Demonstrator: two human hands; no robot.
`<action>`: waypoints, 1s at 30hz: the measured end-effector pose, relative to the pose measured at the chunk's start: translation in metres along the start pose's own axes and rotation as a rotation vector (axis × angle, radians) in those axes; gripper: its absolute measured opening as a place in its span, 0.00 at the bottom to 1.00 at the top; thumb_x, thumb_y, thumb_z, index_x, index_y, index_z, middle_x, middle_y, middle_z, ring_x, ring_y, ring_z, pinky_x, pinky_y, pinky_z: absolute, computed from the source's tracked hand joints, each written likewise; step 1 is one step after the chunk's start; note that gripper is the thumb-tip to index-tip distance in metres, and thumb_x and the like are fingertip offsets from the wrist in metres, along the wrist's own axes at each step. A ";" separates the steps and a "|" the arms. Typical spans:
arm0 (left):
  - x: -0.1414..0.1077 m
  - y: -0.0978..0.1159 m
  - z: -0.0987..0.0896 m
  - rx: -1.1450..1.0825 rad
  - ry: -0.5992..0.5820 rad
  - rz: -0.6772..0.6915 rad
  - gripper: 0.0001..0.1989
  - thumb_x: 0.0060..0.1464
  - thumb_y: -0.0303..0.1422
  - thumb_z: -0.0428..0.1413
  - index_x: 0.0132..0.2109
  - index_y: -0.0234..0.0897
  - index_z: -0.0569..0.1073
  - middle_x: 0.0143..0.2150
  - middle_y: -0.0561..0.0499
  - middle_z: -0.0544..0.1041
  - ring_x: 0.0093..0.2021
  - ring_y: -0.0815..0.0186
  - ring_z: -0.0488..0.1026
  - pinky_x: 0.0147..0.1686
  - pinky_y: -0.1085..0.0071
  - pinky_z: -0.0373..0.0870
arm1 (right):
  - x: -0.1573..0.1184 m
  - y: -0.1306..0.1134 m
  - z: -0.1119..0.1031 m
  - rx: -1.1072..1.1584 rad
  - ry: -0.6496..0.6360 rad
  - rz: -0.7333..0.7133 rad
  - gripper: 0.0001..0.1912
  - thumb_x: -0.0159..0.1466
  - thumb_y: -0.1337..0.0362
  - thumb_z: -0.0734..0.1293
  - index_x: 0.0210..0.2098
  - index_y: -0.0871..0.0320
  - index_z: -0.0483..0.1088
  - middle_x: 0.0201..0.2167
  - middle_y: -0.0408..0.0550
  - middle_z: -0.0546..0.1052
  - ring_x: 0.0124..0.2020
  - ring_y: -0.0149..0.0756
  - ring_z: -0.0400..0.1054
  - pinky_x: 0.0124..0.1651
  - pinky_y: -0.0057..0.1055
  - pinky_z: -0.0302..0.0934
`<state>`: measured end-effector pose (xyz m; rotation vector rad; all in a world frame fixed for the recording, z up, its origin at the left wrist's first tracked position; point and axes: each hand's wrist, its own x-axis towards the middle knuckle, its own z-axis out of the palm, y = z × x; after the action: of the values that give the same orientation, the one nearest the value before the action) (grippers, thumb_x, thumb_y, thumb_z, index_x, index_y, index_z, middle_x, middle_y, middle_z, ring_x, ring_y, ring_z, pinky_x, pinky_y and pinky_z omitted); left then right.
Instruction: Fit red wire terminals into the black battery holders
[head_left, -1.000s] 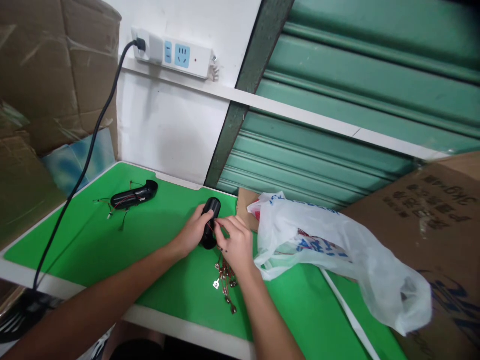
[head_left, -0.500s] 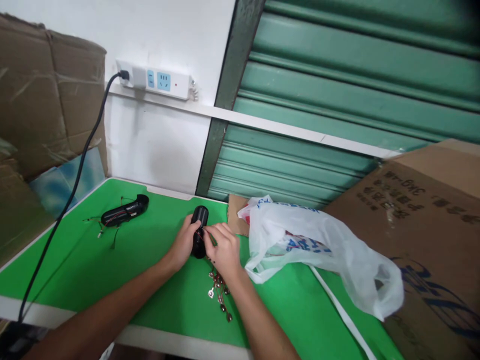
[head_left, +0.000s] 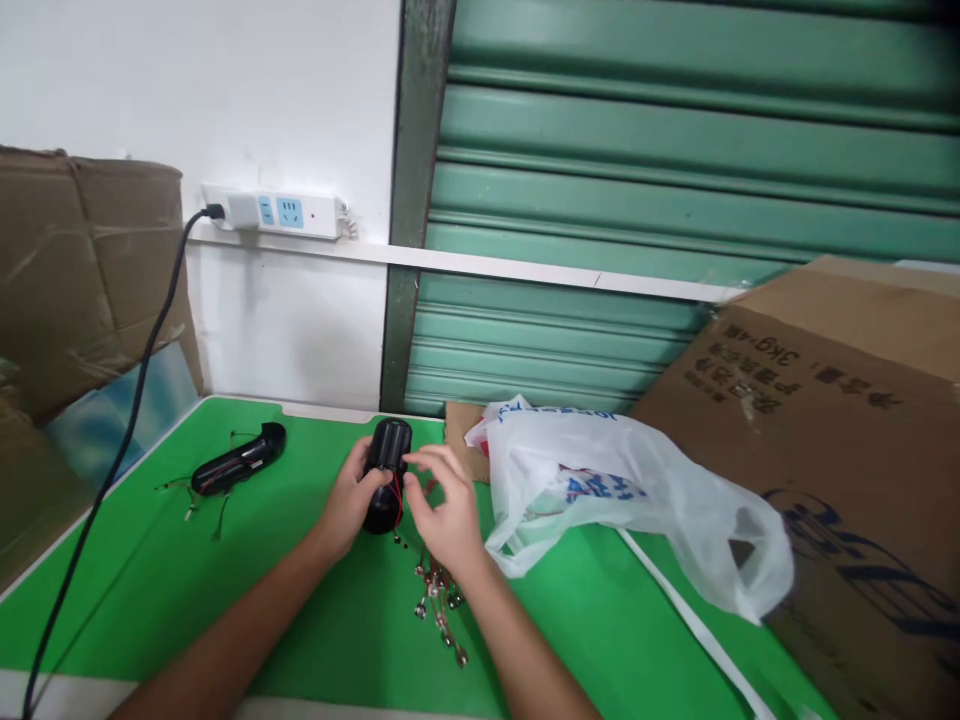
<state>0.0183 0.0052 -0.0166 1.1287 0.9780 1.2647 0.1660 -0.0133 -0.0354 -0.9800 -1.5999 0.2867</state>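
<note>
A glossy black oblong casing [head_left: 381,512] with thin red wires is held over the green table, its long side pointing away from me. My left hand [head_left: 351,500] grips it from the left, thumb across its middle. At its right edge is my right hand [head_left: 444,500], thumb and index finger apart, with nothing visible between them. Below my right hand, several small metal pieces on thin wires [head_left: 439,600] lie in a bunch. A second black casing with loose wires [head_left: 236,465] rests at the table's left.
A white plastic bag [head_left: 600,480] and a brown carton [head_left: 840,430] are at the right. Another carton [head_left: 52,270] stands at the left, where a black cable [head_left: 154,345] runs down from a wall-mounted power strip [head_left: 300,212]. Green shutter slats rise behind the table [head_left: 300,600].
The view has shifted and levelled. The fingers of my right hand have opened away from the casing's wires. My left thumb now lies lower across the casing, whose ribbed top faces up more.
</note>
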 end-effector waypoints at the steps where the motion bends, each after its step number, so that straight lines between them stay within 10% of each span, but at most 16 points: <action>1: -0.001 0.001 0.001 -0.008 -0.014 -0.005 0.24 0.44 0.36 0.62 0.50 0.39 0.72 0.46 0.50 0.79 0.51 0.54 0.73 0.52 0.63 0.66 | 0.000 0.000 0.001 0.039 0.012 0.054 0.13 0.68 0.67 0.64 0.52 0.54 0.72 0.45 0.52 0.76 0.41 0.39 0.74 0.36 0.31 0.71; 14: 0.004 -0.011 -0.003 -0.018 -0.136 -0.035 0.24 0.48 0.36 0.60 0.55 0.41 0.72 0.56 0.50 0.78 0.59 0.52 0.70 0.57 0.62 0.65 | -0.002 0.014 0.003 0.162 -0.131 0.177 0.17 0.72 0.64 0.61 0.59 0.54 0.69 0.49 0.53 0.77 0.46 0.39 0.76 0.45 0.33 0.74; 30: 0.008 0.001 -0.009 0.110 -0.203 -0.058 0.26 0.40 0.32 0.65 0.50 0.38 0.71 0.42 0.49 0.80 0.46 0.56 0.76 0.47 0.63 0.72 | 0.000 0.005 -0.005 0.110 -0.224 0.196 0.12 0.71 0.66 0.61 0.52 0.56 0.70 0.48 0.52 0.73 0.46 0.39 0.73 0.52 0.36 0.70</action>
<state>0.0103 0.0134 -0.0167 1.2782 0.9287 1.0380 0.1725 -0.0116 -0.0368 -1.0495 -1.6708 0.6319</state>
